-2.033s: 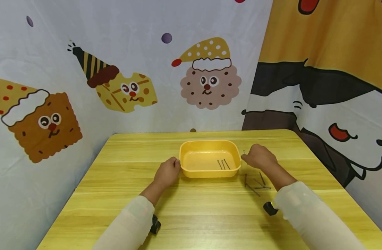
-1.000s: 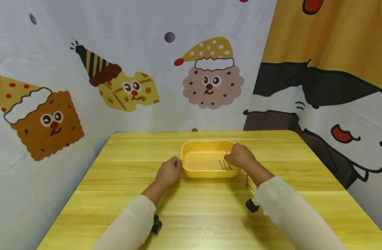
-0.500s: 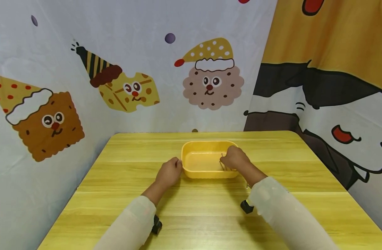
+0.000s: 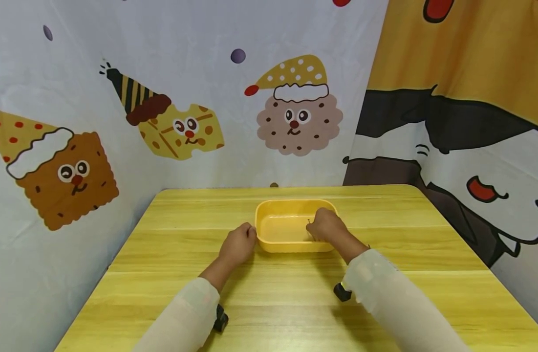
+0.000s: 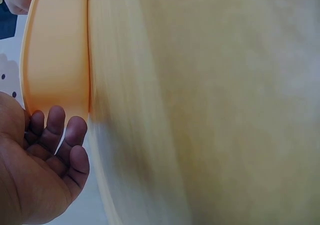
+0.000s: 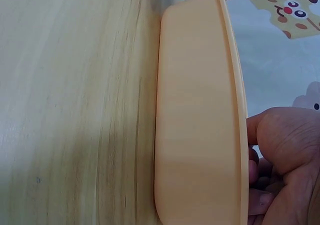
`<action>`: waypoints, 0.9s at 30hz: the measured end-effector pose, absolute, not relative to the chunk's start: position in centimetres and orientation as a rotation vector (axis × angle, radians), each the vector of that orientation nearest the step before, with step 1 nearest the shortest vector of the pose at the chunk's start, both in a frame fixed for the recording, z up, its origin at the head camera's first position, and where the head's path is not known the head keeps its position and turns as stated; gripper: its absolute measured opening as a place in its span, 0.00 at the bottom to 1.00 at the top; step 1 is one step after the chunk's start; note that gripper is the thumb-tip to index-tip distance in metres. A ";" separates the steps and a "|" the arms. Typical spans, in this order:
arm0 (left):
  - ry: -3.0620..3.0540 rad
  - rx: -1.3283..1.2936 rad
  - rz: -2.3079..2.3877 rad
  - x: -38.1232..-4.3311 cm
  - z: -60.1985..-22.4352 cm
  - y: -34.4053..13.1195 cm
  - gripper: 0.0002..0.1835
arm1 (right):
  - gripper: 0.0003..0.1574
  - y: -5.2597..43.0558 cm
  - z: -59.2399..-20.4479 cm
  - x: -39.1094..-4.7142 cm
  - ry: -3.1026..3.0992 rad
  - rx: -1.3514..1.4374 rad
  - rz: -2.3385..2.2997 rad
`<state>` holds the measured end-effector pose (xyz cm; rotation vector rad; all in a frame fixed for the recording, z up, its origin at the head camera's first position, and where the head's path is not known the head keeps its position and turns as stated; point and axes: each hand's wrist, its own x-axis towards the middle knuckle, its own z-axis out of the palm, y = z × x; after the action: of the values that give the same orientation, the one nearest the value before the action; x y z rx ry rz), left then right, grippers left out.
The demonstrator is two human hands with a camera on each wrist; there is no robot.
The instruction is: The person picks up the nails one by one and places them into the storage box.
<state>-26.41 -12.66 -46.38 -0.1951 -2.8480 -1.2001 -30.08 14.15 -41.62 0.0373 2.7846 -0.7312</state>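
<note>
Two hands at one yellow tray (image 4: 279,226), right of centre in the frame, toward the far end of the wooden surface (image 4: 269,303). The left hand (image 4: 238,243) is on the tray's left end, curled up, the rim pinched between thumb and fingers. Over on the right, the right hand (image 4: 328,227) is down inside the tray, fingers bent and drawn together, pinching a thin nail (image 4: 309,221) that pokes up just past the fingertips. Below those fingers, more nails (image 4: 312,236) show as faint strokes, mostly covered by the hand, so no count from here. From the right wrist, the tray's wall blocks the fingertips, and the left hand is cut off at the top edge. A small dark tip (image 4: 369,246) peeks out above the right sleeve (image 4: 396,288), too hidden to make out. Both sleeves run off the bottom of the frame. Behind, the cloth (image 4: 238,146) carries cartoon snacks in party hats, and the big figure at right is cropped by the edge.
</note>
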 end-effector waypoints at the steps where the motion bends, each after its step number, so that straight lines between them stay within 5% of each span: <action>1: -2.848 -0.195 -1.199 -26.4 -46.4 -12.7 0.16 | 0.26 14.1 -41.6 -30.1 2.788 0.035 -0.729; 27: -2.846 -0.199 -1.226 -26.1 -46.2 -12.7 0.17 | 0.22 12.9 -42.6 -30.4 2.842 0.078 -0.522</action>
<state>-26.10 -12.68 -46.20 -0.1991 -2.8456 -1.2258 -30.43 12.88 -42.63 0.0784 2.8424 -0.5220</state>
